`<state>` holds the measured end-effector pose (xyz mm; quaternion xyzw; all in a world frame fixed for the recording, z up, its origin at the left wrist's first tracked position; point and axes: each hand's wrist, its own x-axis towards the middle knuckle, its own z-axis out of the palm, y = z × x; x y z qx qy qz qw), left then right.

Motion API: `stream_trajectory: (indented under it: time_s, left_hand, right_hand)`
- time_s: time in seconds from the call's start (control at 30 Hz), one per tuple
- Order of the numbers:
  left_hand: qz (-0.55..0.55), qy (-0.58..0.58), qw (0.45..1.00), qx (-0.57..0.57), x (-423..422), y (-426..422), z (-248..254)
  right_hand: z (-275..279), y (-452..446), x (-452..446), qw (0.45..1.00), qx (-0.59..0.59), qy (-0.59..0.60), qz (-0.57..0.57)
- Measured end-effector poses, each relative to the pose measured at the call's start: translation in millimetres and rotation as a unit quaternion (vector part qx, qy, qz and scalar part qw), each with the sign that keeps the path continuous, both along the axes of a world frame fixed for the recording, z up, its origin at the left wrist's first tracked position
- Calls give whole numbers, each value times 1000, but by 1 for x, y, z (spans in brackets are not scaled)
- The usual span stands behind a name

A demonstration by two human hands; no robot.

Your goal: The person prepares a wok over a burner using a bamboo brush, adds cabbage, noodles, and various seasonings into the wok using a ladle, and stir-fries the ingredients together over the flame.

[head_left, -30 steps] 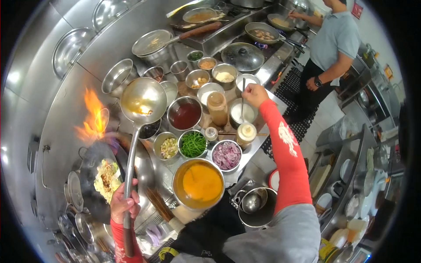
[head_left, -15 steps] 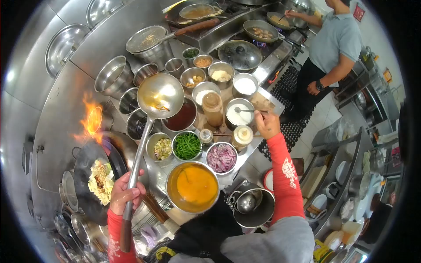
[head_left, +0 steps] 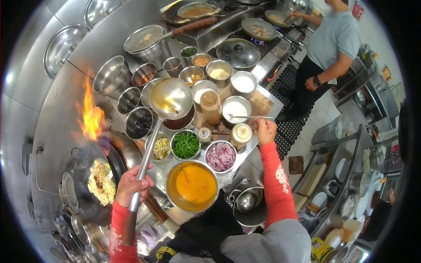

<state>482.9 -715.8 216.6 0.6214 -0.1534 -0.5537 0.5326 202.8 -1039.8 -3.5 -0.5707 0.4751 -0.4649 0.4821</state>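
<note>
My left hand (head_left: 133, 184) is closed round the handle of a big steel ladle (head_left: 172, 94), whose bowl hangs over the containers with a little oily liquid in it. My right hand (head_left: 266, 130) pinches a small metal spoon (head_left: 254, 117). The spoon's tip is at a steel pot of white powder or granules (head_left: 236, 107). Just below that spoon stands a squeeze bottle (head_left: 240, 135), with a brown-filled bottle (head_left: 211, 107) to its left. At my left, a dark wok (head_left: 85, 201) holds noodle-like food with cabbage (head_left: 101, 182).
A tall flame (head_left: 90, 120) burns behind the wok. Nearer me are a pot of orange liquid (head_left: 192, 186), sliced red onions (head_left: 220, 157) and chopped greens (head_left: 186, 145). A co-worker (head_left: 331, 44) stands at the far stove with pans (head_left: 258, 29). Shelves (head_left: 326, 175) line the right.
My left hand and the ladle have shifted right, the bowl passing further over the dark red sauce. The spoon has turned and its tip moved left and down. The flame has grown taller.
</note>
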Motion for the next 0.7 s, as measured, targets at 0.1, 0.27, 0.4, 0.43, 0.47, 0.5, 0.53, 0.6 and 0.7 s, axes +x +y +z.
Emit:
stream_trajectory:
  time_s: [0.1,0.27,0.4,0.43,0.47,0.5,0.53,0.6,0.7]
  left_hand:
    - [1,2,1000,2,1,-1,-3]
    - [-18,-4,1000,-4,6,2,-10]
    - [-22,1,1000,0,9,5,-13]
    - [-24,1,1000,1,9,5,-13]
    - [-26,1,1000,1,9,5,-13]
    - [-25,3,1000,3,10,4,-12]
    - [-23,5,1000,4,9,4,-11]
    - [-17,12,1000,2,8,1,-10]
    - [-3,32,999,-13,6,-6,-10]
  right_hand:
    - [21,6,-7,986,-132,96,34]
    - [44,8,-15,929,-287,186,142]
    - [18,2,-17,986,-104,63,110]
    - [7,-1,-16,996,-27,11,83]
    - [8,0,-13,996,50,-42,54]
    - [11,-1,-13,994,76,-67,37]
    - [14,-1,-13,990,102,-92,21]
    - [27,-2,-12,984,127,-122,-1]
    - [46,-13,-15,985,116,-127,-15]
